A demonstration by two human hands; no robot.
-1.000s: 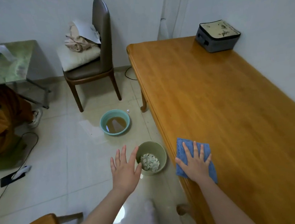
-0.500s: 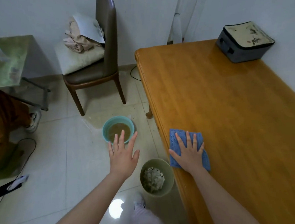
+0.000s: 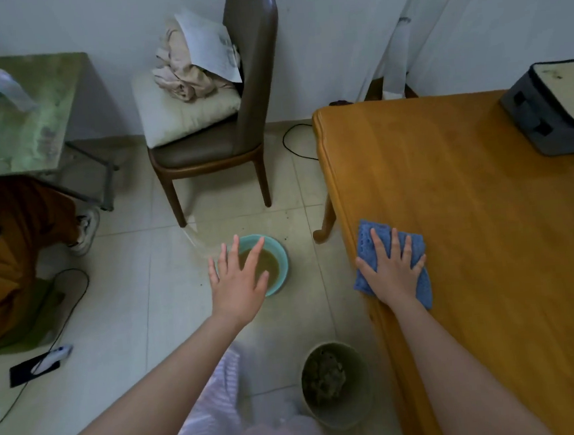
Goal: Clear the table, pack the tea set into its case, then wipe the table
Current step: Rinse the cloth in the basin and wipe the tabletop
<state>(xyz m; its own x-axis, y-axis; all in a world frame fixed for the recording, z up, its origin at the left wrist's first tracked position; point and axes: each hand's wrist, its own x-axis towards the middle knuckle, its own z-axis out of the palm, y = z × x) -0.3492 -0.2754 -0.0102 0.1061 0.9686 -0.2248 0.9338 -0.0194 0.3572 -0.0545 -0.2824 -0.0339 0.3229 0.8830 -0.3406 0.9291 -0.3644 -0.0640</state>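
The left hand (image 3: 239, 284) hangs spread and empty above the round teal basin (image 3: 280, 256) of brown water. The right hand (image 3: 393, 274), fingers flat and splayed, presses the nubbly blue cloth (image 3: 366, 242), which has slid farther along the glossy wooden table (image 3: 486, 236) edge, so wiping is advancing. The grey fabric case (image 3: 546, 121) sits far right.

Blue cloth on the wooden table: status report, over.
Right hand flat on blue cloth at wooden table edge. Left hand open, holding nothing. Grey case stands far ahead on table.

My right hand (image 3: 394, 270) slides the blue cloth (image 3: 366, 242) farther along the surface (image 3: 486, 236) edge; left hand (image 3: 239, 283) now over the teal basin (image 3: 282, 257).
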